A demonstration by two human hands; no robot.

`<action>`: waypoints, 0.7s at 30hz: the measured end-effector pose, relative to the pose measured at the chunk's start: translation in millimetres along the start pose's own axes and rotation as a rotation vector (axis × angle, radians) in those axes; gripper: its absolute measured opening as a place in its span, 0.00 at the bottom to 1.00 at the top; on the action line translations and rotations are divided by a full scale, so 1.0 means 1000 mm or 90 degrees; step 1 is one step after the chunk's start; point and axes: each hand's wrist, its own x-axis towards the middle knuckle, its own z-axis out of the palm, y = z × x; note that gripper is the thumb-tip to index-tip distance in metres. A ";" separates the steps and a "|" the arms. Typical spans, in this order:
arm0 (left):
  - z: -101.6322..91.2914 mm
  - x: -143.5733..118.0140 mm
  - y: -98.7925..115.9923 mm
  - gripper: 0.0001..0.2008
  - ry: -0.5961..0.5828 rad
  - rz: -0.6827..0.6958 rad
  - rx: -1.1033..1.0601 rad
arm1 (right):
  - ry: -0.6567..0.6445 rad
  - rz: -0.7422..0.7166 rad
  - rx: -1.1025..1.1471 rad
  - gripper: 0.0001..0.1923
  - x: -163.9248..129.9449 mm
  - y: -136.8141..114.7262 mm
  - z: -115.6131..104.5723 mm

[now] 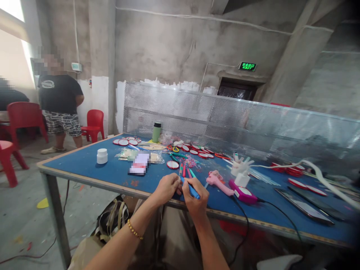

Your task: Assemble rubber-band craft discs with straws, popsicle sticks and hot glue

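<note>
At the front edge of the blue table, my right hand point(196, 198) is wrapped round a blue marker pen point(194, 192), holding it as for writing. Its tip end meets the fingers of my left hand point(168, 187), which are pinched together. A thin pale piece shows above those fingertips, too small to name. Just beyond my hands lie a red marker point(184, 171) and a pink one beside it. A round red-rimmed disc point(172, 165) rests a little to their left. Behind them are small pink loops point(191, 161) in a loose heap.
Left on the table stand a white jar point(102, 156) and a phone point(140, 164). A green bottle point(156, 132) is at the back. To the right lie a pink glue gun point(219, 183), a purple corded device point(243, 192) and dark phones point(303, 206). A person point(60, 97) stands at far left.
</note>
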 end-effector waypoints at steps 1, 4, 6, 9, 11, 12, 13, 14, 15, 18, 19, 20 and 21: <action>0.000 0.000 0.000 0.10 0.001 -0.001 0.004 | -0.003 0.002 0.000 0.08 0.000 0.000 0.000; 0.000 0.001 -0.001 0.10 -0.001 -0.005 0.001 | -0.002 0.010 0.002 0.08 -0.001 0.001 0.000; 0.001 0.001 -0.002 0.09 -0.003 -0.005 -0.007 | 0.003 0.013 0.003 0.08 -0.001 0.001 0.000; 0.001 0.001 -0.004 0.10 0.000 -0.002 -0.003 | -0.003 0.007 0.000 0.07 -0.001 0.001 0.000; 0.001 0.001 -0.004 0.10 0.003 0.001 0.002 | -0.003 -0.001 0.002 0.07 -0.001 0.000 0.000; 0.001 0.001 -0.004 0.10 0.004 0.002 0.002 | 0.000 -0.002 0.005 0.07 -0.001 0.000 0.000; 0.000 0.001 -0.004 0.10 0.003 0.002 0.001 | 0.003 0.000 0.007 0.07 -0.001 0.001 0.000; 0.000 0.000 -0.004 0.10 0.003 0.001 -0.001 | 0.003 0.002 0.009 0.07 -0.001 0.001 0.001; 0.000 0.000 -0.003 0.09 0.002 0.000 -0.003 | 0.002 0.004 0.008 0.07 -0.001 0.001 0.001; 0.001 0.000 -0.003 0.09 0.000 -0.004 -0.015 | 0.001 0.004 0.004 0.07 -0.001 0.002 0.001; 0.001 0.000 -0.003 0.08 -0.003 -0.005 -0.024 | 0.005 0.004 0.002 0.07 0.000 0.001 0.001; 0.001 0.000 -0.003 0.08 -0.004 -0.006 -0.035 | 0.013 0.004 0.000 0.07 0.000 0.001 0.001; 0.001 0.000 -0.003 0.08 -0.006 -0.007 -0.045 | 0.020 0.004 -0.001 0.07 0.000 0.001 0.001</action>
